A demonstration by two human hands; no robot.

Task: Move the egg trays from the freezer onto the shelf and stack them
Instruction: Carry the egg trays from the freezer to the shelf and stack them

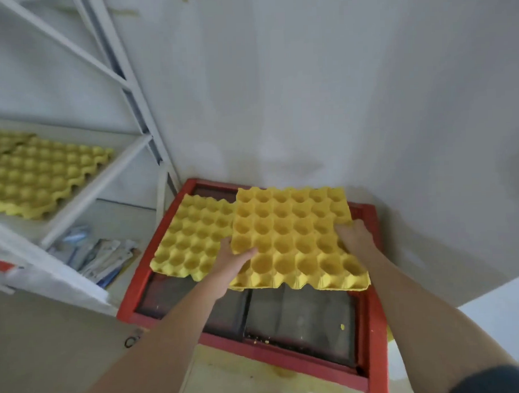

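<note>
A yellow egg tray (292, 236) is held over the red-framed chest freezer (372, 333), its near edge raised. My left hand (235, 257) grips its left edge, thumb on top. My right hand (353, 235) grips its right edge. A second yellow egg tray (195, 236) lies on the freezer's glass lid to the left, partly under the held one. On the white metal shelf (99, 184) at the left sit more yellow trays (43, 177), overlapping each other.
A white wall stands close behind the freezer. The shelf's upright posts (131, 92) rise between shelf and freezer. Papers and packets (98, 257) lie on the lower shelf level. Yellow crumbs dot the freezer lid. A small dark ring (131, 342) lies on the floor.
</note>
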